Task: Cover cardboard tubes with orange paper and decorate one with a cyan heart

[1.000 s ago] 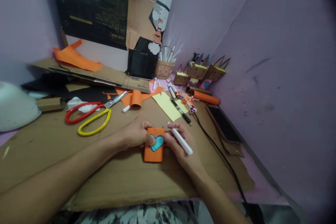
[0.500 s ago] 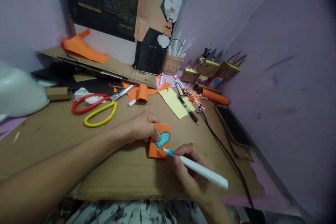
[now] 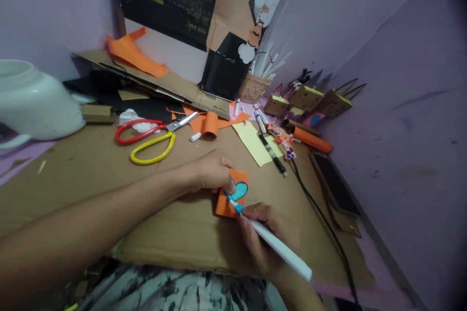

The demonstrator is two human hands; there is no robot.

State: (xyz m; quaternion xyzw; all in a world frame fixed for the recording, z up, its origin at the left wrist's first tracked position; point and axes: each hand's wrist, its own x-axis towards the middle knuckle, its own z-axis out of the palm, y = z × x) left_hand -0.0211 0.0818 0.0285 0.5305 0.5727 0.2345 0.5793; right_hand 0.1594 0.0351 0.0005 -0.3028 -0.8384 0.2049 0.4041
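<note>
An orange piece of paper or card (image 3: 224, 208) lies on the cardboard near the middle, with a blue heart (image 3: 240, 191) outlined in dark blue on it. My left hand (image 3: 215, 171) presses on the card's upper left, the thumb covering part of the heart. The other fingers are curled by the card's edge. In my right hand (image 3: 268, 233) is a white felt-tip marker (image 3: 284, 251) with a blue collar, gripped between thumb and fingers. Its tip meets the lower left side of the heart, close to my left thumb.
Scissors (image 3: 152, 149) with red and yellow handles lie left of the card. A black pen (image 3: 272, 153) rests on yellow paper (image 3: 248, 142). A patterned glue gun (image 3: 281, 140) trails a black cord (image 3: 321, 211) on the right. A white pot (image 3: 36, 102) stands far left.
The marker tip has moved from the heart's bottom point up along its left side, and the marker has tilted steeper. My view has shifted, so everything sits further right or slightly higher.
</note>
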